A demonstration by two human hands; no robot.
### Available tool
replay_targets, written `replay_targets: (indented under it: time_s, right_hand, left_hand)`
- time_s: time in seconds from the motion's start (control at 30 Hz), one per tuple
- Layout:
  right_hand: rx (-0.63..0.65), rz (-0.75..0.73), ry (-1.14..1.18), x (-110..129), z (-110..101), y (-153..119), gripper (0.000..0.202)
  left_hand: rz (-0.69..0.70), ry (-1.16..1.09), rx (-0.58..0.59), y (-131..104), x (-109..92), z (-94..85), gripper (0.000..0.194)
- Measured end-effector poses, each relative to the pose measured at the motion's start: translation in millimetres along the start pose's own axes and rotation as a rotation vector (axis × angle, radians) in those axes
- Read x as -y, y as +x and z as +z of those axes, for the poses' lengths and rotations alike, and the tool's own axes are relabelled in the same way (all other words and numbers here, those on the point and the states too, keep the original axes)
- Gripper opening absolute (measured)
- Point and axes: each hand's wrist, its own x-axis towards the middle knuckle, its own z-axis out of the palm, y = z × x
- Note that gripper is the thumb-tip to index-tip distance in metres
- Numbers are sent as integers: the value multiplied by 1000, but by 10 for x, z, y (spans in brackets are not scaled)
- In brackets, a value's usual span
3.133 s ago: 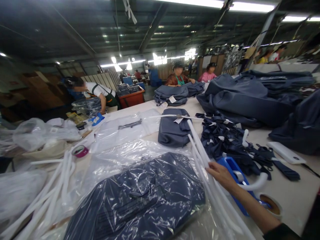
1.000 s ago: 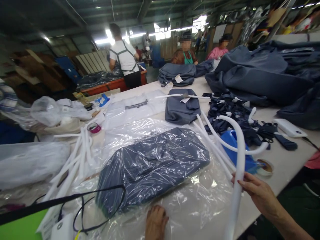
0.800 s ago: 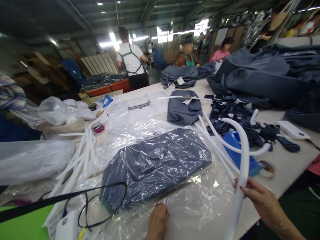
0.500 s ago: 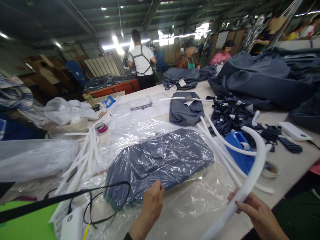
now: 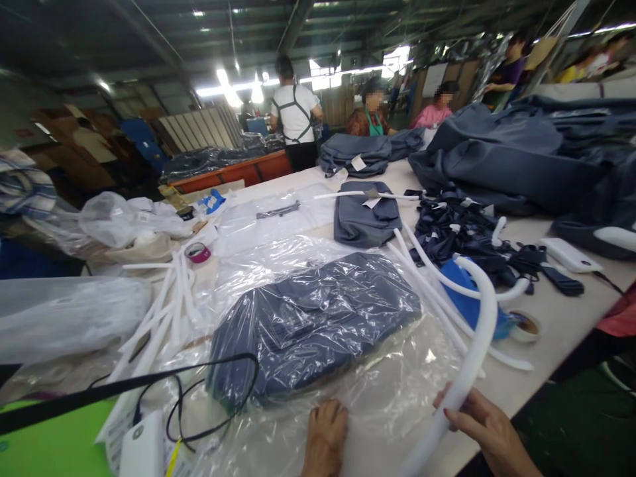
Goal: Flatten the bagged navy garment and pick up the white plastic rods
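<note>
My right hand (image 5: 484, 432) grips a long white foam tube (image 5: 472, 358) that arches up and over toward the blue tape dispenser (image 5: 470, 301). My left hand (image 5: 325, 440) rests with curled fingers on the open end of a clear plastic bag (image 5: 397, 397) at the table's near edge. Inside the bag lies a folded dark blue garment (image 5: 313, 318). More white foam tubes (image 5: 427, 285) lie just right of the bag.
A folded grey-blue piece (image 5: 365, 215), dark straps (image 5: 462, 232), a white power bank (image 5: 571, 254) and a tape roll (image 5: 521, 326) lie to the right. A heap of blue fabric (image 5: 511, 159) fills the far right. White tubes (image 5: 159, 311), plastic bags and pink tape (image 5: 197, 252) are left. Other workers stand behind.
My right hand has picked one foam tube off the pile and pulled it toward me, bending it. My left hand came into view, lifted briefly, and is back down on the bag's edge.
</note>
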Motion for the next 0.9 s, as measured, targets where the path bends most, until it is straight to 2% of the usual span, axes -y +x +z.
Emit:
replay_targets:
  time_s: [0.03,0.1,0.23,0.43,0.5,0.6,0.67,0.73,0.8,0.9]
  right_hand:
    - [-5,1,-8,23,-1,-13,39]
    - [-14,13,-11,45,-6,-34,40]
    - [-14,15,1,5,-40,-61,39]
    - [-37,20,37,-38,-94,-85,40]
    - [-66,33,45,-25,-87,-102,41]
    - [-98,40,64,-2,-48,-137,41]
    - [-119,29,84,13,-13,-163,38]
    - [-132,20,93,29,19,-192,36]
    - [-151,14,101,38,35,-220,35]
    - [-208,11,126,9,-6,-252,34]
  left_hand:
    - [-15,-12,-67,3,17,44,28]
    - [-30,-25,-124,46,22,66,28]
    - [68,-39,-73,76,-26,3,24]
    - [189,-114,20,-115,-64,-24,11]
    - [158,-71,-65,-114,-66,-1,11]
    - [15,96,-221,29,-100,51,30]
    - [-102,163,-205,188,-130,85,37]
    - [-178,182,-171,345,-142,106,31]
    - [-200,179,-173,465,-132,106,23]
    - [-182,149,-195,549,-115,57,25]
